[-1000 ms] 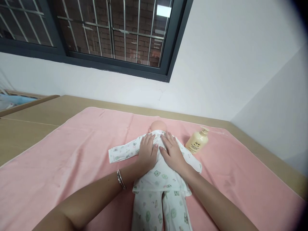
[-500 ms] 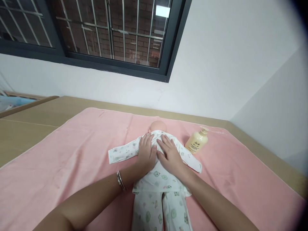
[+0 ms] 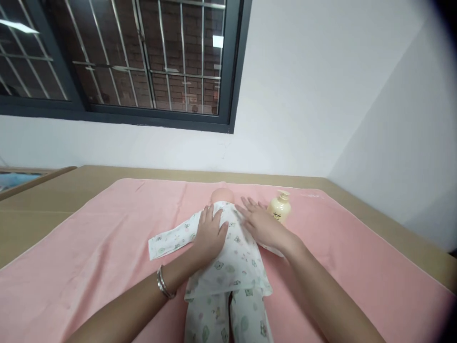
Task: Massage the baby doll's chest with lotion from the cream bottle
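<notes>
Right hand (image 3: 264, 226) shifted outward, partly hiding bottle (image 3: 280, 206), pink sheet (image 3: 121, 233) beneath

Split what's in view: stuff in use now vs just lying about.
In use:
dressed doll
left hand, flat on the doll
right hand, by the doll's shoulder, contact unclear
pink blanket, under the doll

Likely just there:
pump bottle, beyond the right hand, role uncertain
bracelets, on the left wrist
blue item, left edge, unclear
</notes>
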`<state>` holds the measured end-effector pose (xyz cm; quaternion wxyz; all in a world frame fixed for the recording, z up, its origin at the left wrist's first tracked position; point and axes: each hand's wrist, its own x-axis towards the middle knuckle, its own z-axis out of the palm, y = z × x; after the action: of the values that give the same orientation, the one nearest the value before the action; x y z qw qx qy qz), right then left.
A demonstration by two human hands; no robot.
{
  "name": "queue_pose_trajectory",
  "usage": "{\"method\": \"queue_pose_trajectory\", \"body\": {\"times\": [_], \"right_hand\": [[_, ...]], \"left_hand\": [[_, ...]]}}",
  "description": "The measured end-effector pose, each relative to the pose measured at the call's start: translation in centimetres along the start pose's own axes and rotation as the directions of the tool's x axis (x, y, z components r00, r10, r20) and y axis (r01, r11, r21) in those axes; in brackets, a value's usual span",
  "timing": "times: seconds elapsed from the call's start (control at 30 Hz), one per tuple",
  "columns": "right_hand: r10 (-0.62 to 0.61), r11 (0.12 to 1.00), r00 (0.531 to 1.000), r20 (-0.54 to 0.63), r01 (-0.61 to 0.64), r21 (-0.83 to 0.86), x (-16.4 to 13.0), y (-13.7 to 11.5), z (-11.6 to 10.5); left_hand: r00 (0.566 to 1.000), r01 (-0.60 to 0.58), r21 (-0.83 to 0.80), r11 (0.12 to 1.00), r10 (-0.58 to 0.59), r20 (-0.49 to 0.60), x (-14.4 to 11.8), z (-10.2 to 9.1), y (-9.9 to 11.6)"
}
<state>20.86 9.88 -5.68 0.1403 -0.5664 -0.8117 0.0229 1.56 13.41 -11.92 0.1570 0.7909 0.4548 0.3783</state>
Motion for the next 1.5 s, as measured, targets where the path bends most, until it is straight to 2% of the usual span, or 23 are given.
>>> {"method": "queue_pose_trajectory", "body": {"times": [0.07, 0.13, 0.2, 0.23, 0.3, 0.33, 0.4, 0.47, 0.63, 0.77, 0.83, 0.93, 1.07, 1.2, 1.27, 1.33, 1.4, 1.47, 1.5], "right_hand": [[0.065, 0.997, 0.986, -0.156, -0.069, -0.022, -0.6, 1.9, -2.4], [0.152, 0.987, 0.943, -0.297, -0.162, -0.011, -1.2, 3.8, -4.3], [0.268, 0.960, 0.890, -0.370, -0.280, 0.021, -1.7, 5.5, -5.4], [0.324, 0.941, 0.868, -0.376, -0.335, 0.037, -1.9, 6.2, -5.7], [0.397, 0.914, 0.847, -0.353, -0.401, 0.065, -2.1, 7.1, -5.9], [0.408, 0.910, 0.850, -0.333, -0.407, 0.077, -2.2, 7.4, -5.7], [0.404, 0.914, 0.863, -0.302, -0.397, 0.088, -2.0, 7.5, -5.3], [0.391, 0.918, 0.876, -0.281, -0.394, 0.048, -1.7, 7.2, -4.6], [0.323, 0.882, 0.894, -0.311, -0.403, -0.244, -0.5, 6.2, -3.4], [0.378, 0.806, 0.834, -0.403, -0.511, -0.300, -0.1, 5.9, -3.3], [0.372, 0.786, 0.830, -0.416, -0.520, -0.334, 0.0, 5.8, -3.4], [0.348, 0.760, 0.841, -0.414, -0.511, -0.401, 0.5, 5.5, -3.4], [0.437, 0.701, 0.798, -0.415, -0.592, -0.399, 1.8, 5.0, -3.4], [0.528, 0.674, 0.748, -0.402, -0.657, -0.337, 2.7, 4.1, -3.2], [0.527, 0.713, 0.746, -0.407, -0.649, -0.266, 3.1, 2.7, -2.7], [0.434, 0.828, 0.790, -0.432, -0.539, -0.153, 3.3, 0.4, -1.6], [0.245, 0.963, 0.864, -0.439, -0.269, 0.009, 3.2, -2.6, 0.1], [0.055, 0.992, 0.899, -0.434, -0.001, 0.124, 2.6, -5.8, 1.9], [0.006, 0.989, 0.902, -0.433, 0.058, 0.134, 2.0, -7.3, 2.7]], "left_hand": [[0.998, 0.005, -0.200, 0.980, 0.008, 0.062, 0.4, -0.2, 3.2], [0.985, 0.102, -0.476, 0.873, -0.021, 0.174, 1.2, 0.0, 6.6], [0.939, 0.306, -0.702, 0.643, -0.082, 0.334, 2.9, 0.7, 9.8], [0.905, 0.417, -0.775, 0.475, -0.133, 0.405, 4.1, 1.2, 11.0], [0.814, 0.580, -0.796, 0.172, -0.162, 0.558, 6.7, 2.5, 12.8], [0.781, 0.617, -0.784, 0.064, -0.177, 0.599, 8.1, 3.3, 13.4], [0.733, 0.642, -0.760, -0.104, -0.209, 0.647, 10.6, 4.7, 13.9], [0.714, 0.629, -0.753, -0.196, -0.238, 0.659, 12.5, 5.9, 14.1], [0.730, 0.588, -0.770, -0.248, -0.246, 0.637, 14.1, 7.3, 14.2], [0.713, 0.605, -0.750, -0.268, -0.237, 0.660, 13.4, 7.0, 13.8], [0.698, 0.625, -0.732, -0.269, -0.227, 0.679, 12.4, 6.4, 13.2], [0.670, 0.666, -0.701, -0.257, -0.207, 0.713, 10.2, 4.5, 11.8], [0.650, 0.700, -0.679, -0.222, -0.197, 0.734, 6.7, 0.8, 9.7], [0.585, 0.753, -0.643, -0.139, -0.307, 0.751, 3.8, -2.7, 7.9], [0.573, 0.757, -0.641, -0.129, -0.343, 0.745, 3.1, -4.2, 7.5], [0.572, 0.743, -0.650, -0.159, -0.352, 0.741, 2.7, -5.5, 7.4], [0.600, 0.719, -0.662, -0.211, -0.292, 0.745, 2.7, -6.7, 7.6], [0.648, 0.708, -0.656, -0.261, -0.131, 0.751, 3.0, -8.1, 7.7], [0.664, 0.710, -0.649, -0.273, -0.048, 0.746, 3.2, -8.7, 7.6]]}}
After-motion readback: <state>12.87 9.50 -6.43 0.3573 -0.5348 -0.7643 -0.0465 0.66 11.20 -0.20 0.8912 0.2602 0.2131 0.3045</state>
